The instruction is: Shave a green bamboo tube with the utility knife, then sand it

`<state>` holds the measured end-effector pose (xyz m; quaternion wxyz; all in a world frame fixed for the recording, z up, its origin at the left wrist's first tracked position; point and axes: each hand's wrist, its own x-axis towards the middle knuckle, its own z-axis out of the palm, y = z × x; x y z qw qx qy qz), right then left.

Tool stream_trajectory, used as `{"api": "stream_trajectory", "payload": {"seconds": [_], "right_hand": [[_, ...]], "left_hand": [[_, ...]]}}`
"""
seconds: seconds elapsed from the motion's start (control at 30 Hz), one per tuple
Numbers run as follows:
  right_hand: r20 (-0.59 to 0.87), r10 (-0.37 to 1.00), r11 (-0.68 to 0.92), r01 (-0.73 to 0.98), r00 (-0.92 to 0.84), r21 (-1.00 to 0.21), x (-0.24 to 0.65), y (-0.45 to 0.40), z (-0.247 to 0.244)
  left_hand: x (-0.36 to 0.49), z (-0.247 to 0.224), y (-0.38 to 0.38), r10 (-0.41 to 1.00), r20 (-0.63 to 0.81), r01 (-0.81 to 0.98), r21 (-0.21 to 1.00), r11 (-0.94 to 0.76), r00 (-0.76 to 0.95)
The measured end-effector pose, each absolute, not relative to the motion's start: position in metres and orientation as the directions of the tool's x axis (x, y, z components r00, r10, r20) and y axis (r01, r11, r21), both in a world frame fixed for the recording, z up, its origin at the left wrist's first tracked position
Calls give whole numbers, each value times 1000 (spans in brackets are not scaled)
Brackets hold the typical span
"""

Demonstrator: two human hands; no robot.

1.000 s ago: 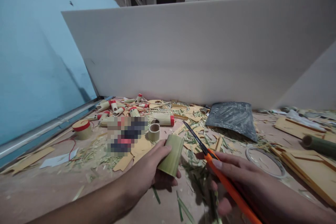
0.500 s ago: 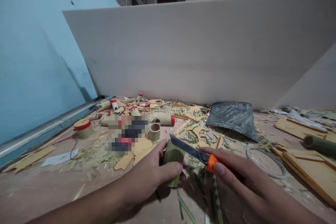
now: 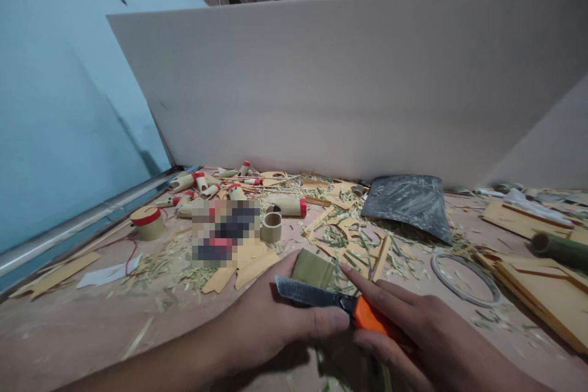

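My left hand (image 3: pixel 275 321) is wrapped round a short green bamboo tube (image 3: pixel 313 268), whose upper part shows above my fingers. In my right hand (image 3: pixel 404 324) is a utility knife (image 3: pixel 367 315) with an orange handle and a dark blade pointing left. The blade lies across the near side of the tube, above my left thumb. My left thumb reaches close to the orange handle. Much of the tube's lower part is hidden behind my left hand. A pale, hollow bamboo ring (image 3: pixel 271 231) stands just beyond.
Several bamboo pieces with red ends, such as this drum (image 3: pixel 147 223), lie at the left. Shavings (image 3: pixel 340 236) cover the middle. A dark curved sheet (image 3: pixel 407 205), a grey ring (image 3: pixel 463 282) and yellowish boards (image 3: pixel 542 300) are at the right. A white panel (image 3: pixel 344 86) stands behind.
The knife has come down and nearer to me, its blade now lower across the bamboo tube. The tube has tilted, and my left hand has shifted slightly right.
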<state>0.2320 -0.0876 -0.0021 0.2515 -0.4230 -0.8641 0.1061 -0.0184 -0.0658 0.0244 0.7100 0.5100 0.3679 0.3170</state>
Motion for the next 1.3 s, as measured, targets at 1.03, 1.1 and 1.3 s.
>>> {"api": "stream_trajectory", "payload": {"seconds": [1.03,1.1,1.3], "right_hand": [[452,747,635,724,-487,-270,231,-83,-7],[436,724,656,729,-535,-194,232,-86,-5],[410,693,666,745,-592,-50,232,-96,6]], "left_hand": [[-24,27,-63,900,-52,313,945,-95,432],[-26,29,-58,887,-91,237,971,-22,454],[-46,47,-44,885,-121,377,924,-65,449]]}}
